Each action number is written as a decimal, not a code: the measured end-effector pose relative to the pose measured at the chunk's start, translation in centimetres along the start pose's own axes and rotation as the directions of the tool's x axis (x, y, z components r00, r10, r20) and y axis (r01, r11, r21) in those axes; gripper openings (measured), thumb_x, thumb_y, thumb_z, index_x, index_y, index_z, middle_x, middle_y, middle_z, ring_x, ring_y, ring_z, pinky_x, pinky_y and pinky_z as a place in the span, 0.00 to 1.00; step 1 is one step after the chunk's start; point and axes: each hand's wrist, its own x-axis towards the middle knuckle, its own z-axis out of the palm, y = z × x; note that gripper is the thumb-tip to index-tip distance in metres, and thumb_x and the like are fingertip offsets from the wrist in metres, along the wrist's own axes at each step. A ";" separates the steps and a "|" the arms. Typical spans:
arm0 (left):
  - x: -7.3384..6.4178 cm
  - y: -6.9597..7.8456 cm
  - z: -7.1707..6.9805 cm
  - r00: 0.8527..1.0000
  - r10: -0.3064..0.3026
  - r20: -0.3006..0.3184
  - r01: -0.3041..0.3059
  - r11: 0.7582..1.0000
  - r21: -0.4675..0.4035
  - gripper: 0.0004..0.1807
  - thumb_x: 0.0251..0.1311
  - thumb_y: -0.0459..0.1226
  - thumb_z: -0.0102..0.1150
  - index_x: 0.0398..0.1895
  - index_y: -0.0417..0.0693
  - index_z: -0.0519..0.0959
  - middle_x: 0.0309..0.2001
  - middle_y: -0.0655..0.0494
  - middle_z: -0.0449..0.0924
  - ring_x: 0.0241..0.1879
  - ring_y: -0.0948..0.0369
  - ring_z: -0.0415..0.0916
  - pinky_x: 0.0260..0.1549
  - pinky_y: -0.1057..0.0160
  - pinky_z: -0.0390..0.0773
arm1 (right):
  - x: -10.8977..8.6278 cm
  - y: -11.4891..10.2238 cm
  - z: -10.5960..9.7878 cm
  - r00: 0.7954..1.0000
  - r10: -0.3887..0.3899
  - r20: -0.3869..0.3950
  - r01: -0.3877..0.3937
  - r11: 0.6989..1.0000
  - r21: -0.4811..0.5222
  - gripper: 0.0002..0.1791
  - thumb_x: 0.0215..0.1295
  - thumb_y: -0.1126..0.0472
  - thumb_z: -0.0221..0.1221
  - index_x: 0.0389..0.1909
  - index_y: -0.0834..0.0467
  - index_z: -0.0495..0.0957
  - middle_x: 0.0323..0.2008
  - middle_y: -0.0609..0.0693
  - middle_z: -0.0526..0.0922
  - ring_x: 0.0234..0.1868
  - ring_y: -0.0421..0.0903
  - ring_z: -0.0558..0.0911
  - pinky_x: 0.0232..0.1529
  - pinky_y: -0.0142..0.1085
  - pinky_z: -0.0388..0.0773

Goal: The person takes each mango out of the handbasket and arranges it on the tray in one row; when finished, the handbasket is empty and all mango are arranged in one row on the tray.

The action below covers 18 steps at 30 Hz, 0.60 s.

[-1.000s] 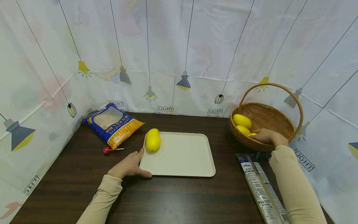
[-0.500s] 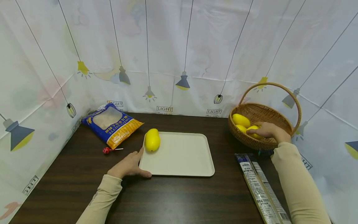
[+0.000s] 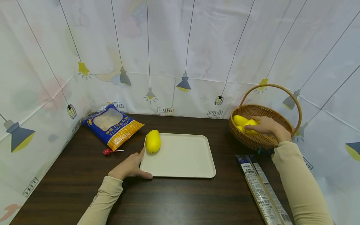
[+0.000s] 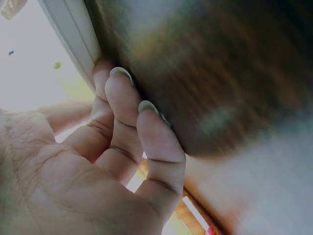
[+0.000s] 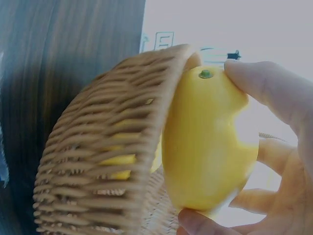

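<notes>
My right hand (image 3: 268, 127) holds a yellow mango (image 5: 210, 139) over the wicker basket (image 3: 250, 142). In the right wrist view the thumb is at its stem end, fingers along its far side, and the mango is close to the basket's rim. More yellow mangoes (image 3: 239, 119) lie in the basket, partly hidden. At the cream tray's (image 3: 180, 157) near left corner, my left hand (image 3: 127, 167) rests with thumb by the front edge and fingers along the left edge. On the tray's left end sits another mango (image 3: 153, 142).
A blue and orange pasta bag (image 3: 112, 125) lies at the back left, with a red lollipop (image 3: 107, 151) before it. Long silver packets (image 3: 262, 187) lie on the dark table in front of the basket, under the right forearm. The basket's tall handle (image 3: 295, 100) arches above it.
My right hand has come up out of the basket's right part and moved slightly left, lifting a mango. My left hand and the tray stay in place.
</notes>
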 end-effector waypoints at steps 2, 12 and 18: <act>0.0 0.0 0.0 1.000 -0.001 0.001 0.001 1.000 -0.006 0.72 0.39 0.63 0.78 0.81 0.42 0.46 0.65 0.36 0.70 0.56 0.50 0.72 0.65 0.42 0.70 | -0.1 -0.5 -0.2 1.000 -0.009 -0.009 0.009 1.000 0.006 0.53 0.69 0.29 0.49 0.75 0.69 0.55 0.68 0.78 0.63 0.65 0.78 0.65 0.62 0.71 0.64; 0.0 0.0 0.1 1.000 -0.008 -0.006 0.008 1.000 0.001 0.72 0.39 0.63 0.78 0.81 0.42 0.47 0.66 0.35 0.69 0.59 0.49 0.72 0.66 0.42 0.69 | 0.0 -3.1 -0.7 0.998 -0.051 -0.038 0.051 0.999 0.013 0.52 0.68 0.30 0.51 0.76 0.68 0.55 0.73 0.76 0.55 0.71 0.77 0.55 0.68 0.72 0.56; 0.1 -0.1 0.2 1.000 -0.006 -0.012 0.007 1.000 0.008 0.71 0.38 0.64 0.77 0.81 0.44 0.48 0.64 0.37 0.71 0.55 0.50 0.72 0.64 0.43 0.71 | -0.3 -5.1 -0.7 0.993 -0.090 -0.070 0.093 0.995 0.035 0.49 0.68 0.33 0.54 0.75 0.67 0.57 0.73 0.76 0.55 0.70 0.76 0.57 0.65 0.71 0.61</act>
